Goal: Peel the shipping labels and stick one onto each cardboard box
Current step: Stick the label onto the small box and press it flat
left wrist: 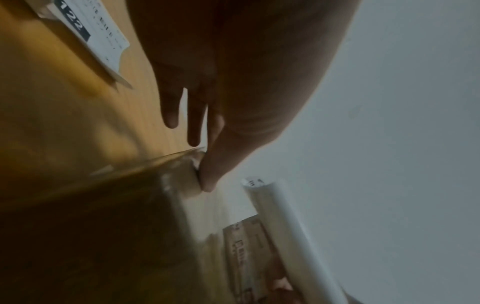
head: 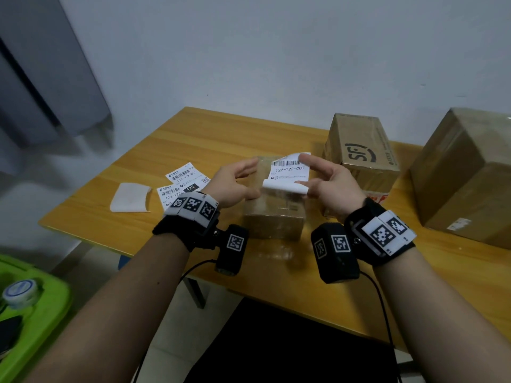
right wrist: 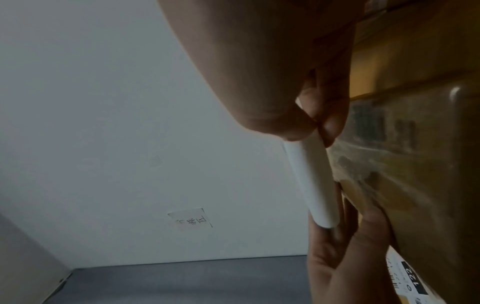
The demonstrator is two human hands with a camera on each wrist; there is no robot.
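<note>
- head view: a peeled shipping label point(head: 287, 172) is held above the small taped box point(head: 273, 211) on the wooden table point(head: 221, 134). it is pinched by the right hand point(head: 329, 183) at its right edge, index finger near the top corner, thumb near the bottom. the lower edge is curled under.
- head view: the left hand point(head: 235, 183) is laid against the small box's left side, fingers fairly straight; the box is steadied, not gripped.
- head view: two unpeeled labels point(head: 181, 182) and a discarded backing sheet point(head: 130, 197) are lying left of the box. the sf-printed box point(head: 359, 153) and the large box point(head: 467, 175) are well apart to the right; no label is seen on their visible faces.
- left wrist view: fingertips point(left wrist: 207, 179) are seen touching a corner of the taped box point(left wrist: 130, 205); the curled label point(left wrist: 280, 216) is hanging beside it, not yet stuck.
- right wrist view: the label point(right wrist: 311, 181) is seen edge-on, rolled, clamped between thumb and finger.
- handling, as judged: the label is very light, limp and tacky; it is likely to fold onto itself. edges only should be held, one edge laid first, then smoothed.
- the box's tape-wrapped top looks slick; firm pressing is probably needed.
</note>
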